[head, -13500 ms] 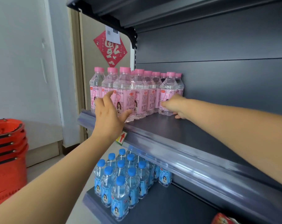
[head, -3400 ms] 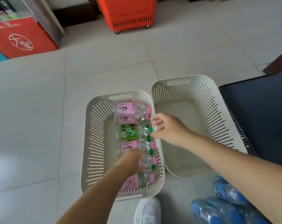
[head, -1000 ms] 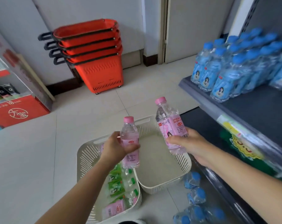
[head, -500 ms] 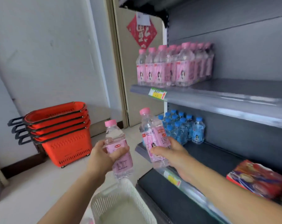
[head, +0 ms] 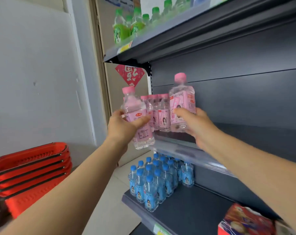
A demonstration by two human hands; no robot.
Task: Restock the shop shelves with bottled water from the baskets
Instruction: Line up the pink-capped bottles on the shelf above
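My left hand grips a pink-capped water bottle, held upright just in front of the middle shelf's edge. My right hand grips a second pink-capped bottle over that shelf, right of the group of pink bottles standing at the shelf's left end. The rest of the middle shelf to the right is bare dark metal. The baskets are out of view.
Green-capped bottles stand on the top shelf. Blue-capped bottles are grouped on the lower shelf, with a red packet at its right. Stacked red shopping baskets stand by the wall on the left.
Both hands have risen with their pink bottles from beside the lower shelf up to the middle shelf; the right bottle is now over the shelf beside the standing pink bottles.
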